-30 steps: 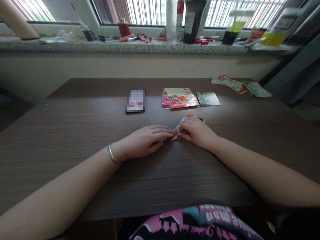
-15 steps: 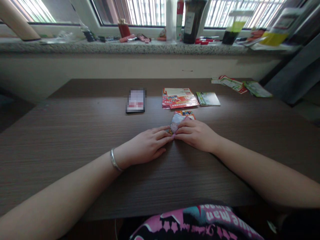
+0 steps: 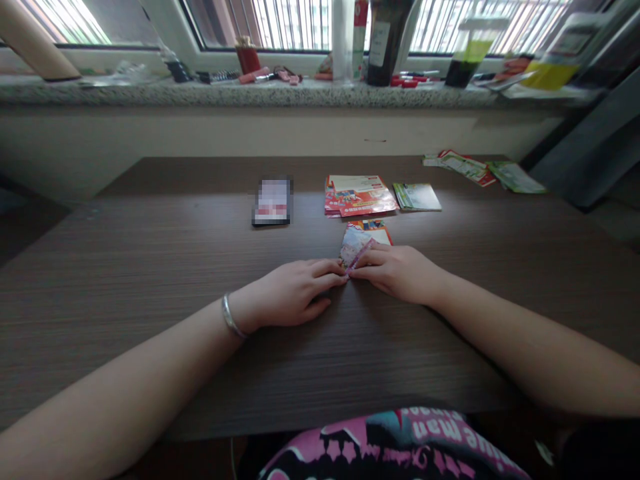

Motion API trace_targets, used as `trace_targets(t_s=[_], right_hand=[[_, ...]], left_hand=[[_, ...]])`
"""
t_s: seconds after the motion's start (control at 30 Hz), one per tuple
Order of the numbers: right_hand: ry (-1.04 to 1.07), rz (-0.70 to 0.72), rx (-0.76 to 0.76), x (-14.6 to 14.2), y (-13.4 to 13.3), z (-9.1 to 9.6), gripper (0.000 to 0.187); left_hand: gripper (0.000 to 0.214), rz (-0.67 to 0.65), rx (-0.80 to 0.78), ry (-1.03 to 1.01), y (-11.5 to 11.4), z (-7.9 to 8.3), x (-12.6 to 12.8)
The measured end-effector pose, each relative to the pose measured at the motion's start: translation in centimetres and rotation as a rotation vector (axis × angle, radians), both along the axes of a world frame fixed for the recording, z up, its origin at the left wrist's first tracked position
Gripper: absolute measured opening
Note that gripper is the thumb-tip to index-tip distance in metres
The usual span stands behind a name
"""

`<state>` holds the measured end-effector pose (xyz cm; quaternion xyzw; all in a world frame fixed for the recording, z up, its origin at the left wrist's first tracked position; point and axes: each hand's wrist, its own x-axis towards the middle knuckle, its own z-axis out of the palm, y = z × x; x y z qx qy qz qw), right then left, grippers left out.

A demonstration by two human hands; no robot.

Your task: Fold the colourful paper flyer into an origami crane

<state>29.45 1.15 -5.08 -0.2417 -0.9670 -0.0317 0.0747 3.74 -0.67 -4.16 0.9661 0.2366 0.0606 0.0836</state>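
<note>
Hands (image 3: 299,291) (image 3: 406,272) on folded paper (image 3: 354,240) | narrow tip nearward | long axis away, rightward

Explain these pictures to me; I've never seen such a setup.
There is no machine here: one camera, worn on a person's head, looks forward and down. The person's bare left hand, with a silver metal bracelet at its wrist, and bare right hand have their fingers at the near end of a folded, multicoloured printed paper; whether either grips it is unclear. Farther back on the brown wood-grain table lie a black-edged rectangular object, its face pixelated, a stack of red-and-white papers and a smaller green-and-white pile.
</note>
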Motion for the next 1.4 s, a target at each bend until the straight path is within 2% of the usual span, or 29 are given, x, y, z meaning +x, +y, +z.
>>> trace_targets(t_s=[0.17, 0.5, 0.8, 1.1, 1.4], right_hand=[[0.034, 0.022, -0.051, 0.0, -0.3, 0.4, 0.033], [0.006, 0.018, -0.099, -0.4, -0.8, 0.9, 0.035], [-0.069, -0.113, -0.107, 0.4, -0.5, 1.8, 0.034], [-0.111, -0.209, -0.087, 1.6, 0.0, 2.7, 0.031], [-0.137, -0.306, -0.130, 2.7, 0.7, 2.8, 0.035]], left_hand=[[0.035, -0.011, -0.081, -0.001, 0.3, -0.1, -0.3], [0.036, 0.008, -0.094, 0.017, 0.2, 0.1, -0.1], [0.032, 0.014, -0.075, 0.022, 0.1, 0.1, -0.2], [0.029, 0.008, -0.061, 0.002, -0.1, 0.9, -0.3], [0.029, 0.023, -0.068, 0.018, -0.2, 1.0, -0.3]])
